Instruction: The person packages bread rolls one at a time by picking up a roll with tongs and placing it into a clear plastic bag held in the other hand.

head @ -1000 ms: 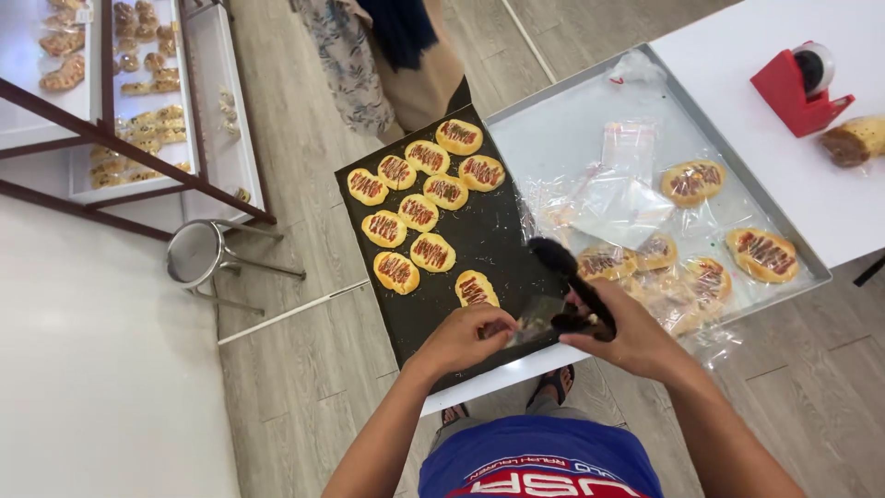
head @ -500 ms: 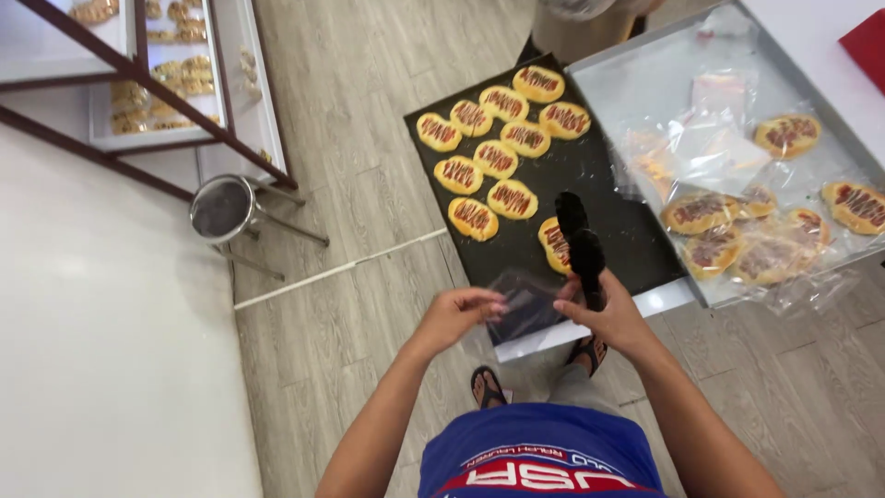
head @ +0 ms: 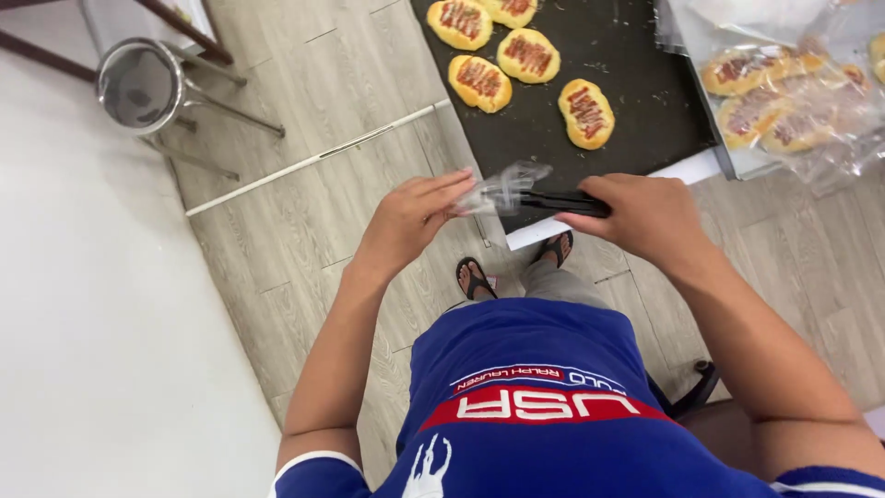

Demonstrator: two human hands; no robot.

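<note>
black tongs (head: 564, 200): handle end hidden inside the right hand (head: 645, 214); tips lost in the crumpled clear bag (head: 505, 188), gap between them not readable.
clear bag: blurred and see-through, contents cannot be told; near edge covered by the left hand (head: 413, 219) fingers.
dark baking tray (head: 636, 88): cut off by the top edge; near corner hidden behind bag and tongs.
topped buns (head: 586, 112): upper ones cropped by the top edge, full count not visible.
bagged buns (head: 784, 92): smeared under wrinkled plastic, cropped at the right edge, number unclear.
metal stool (head: 138, 83): legs partly cut off at the top.
feet in sandals (head: 475, 277): partly hidden by the knees and the blue shirt.
</note>
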